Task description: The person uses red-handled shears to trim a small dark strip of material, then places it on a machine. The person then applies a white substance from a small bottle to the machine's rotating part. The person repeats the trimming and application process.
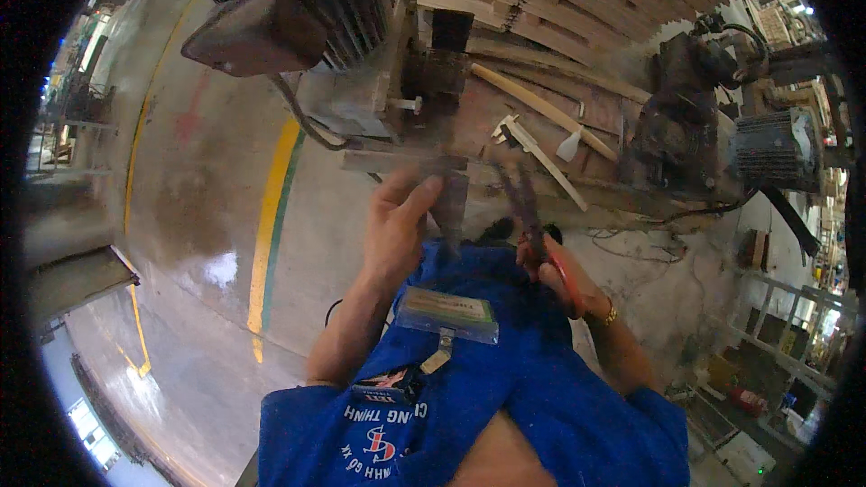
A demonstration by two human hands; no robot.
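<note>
My left hand (395,225) is closed, its thumb pressed against the edge of a dark flat piece (454,203) that looks like a metal strip. This strip hangs at the front edge of the machine bench, and motion blurs its outline. To the right, my right hand (538,261) is closed round a red-handled tool (566,281) with long dark prongs pointing toward the bench. Blur hides its exact kind. Just beyond the prongs a vernier caliper (546,162) lies slantwise on the bench. A pale wooden stick (532,104) and a small white piece (568,146) lie beside it.
A large motor (352,9) with a box-shaped housing (257,27) stands at the far left of the bench. Another motor (776,151) sits at the right. Slatted wood pieces (577,0) are stacked behind. Yellow and green floor lines (275,225) run at the left.
</note>
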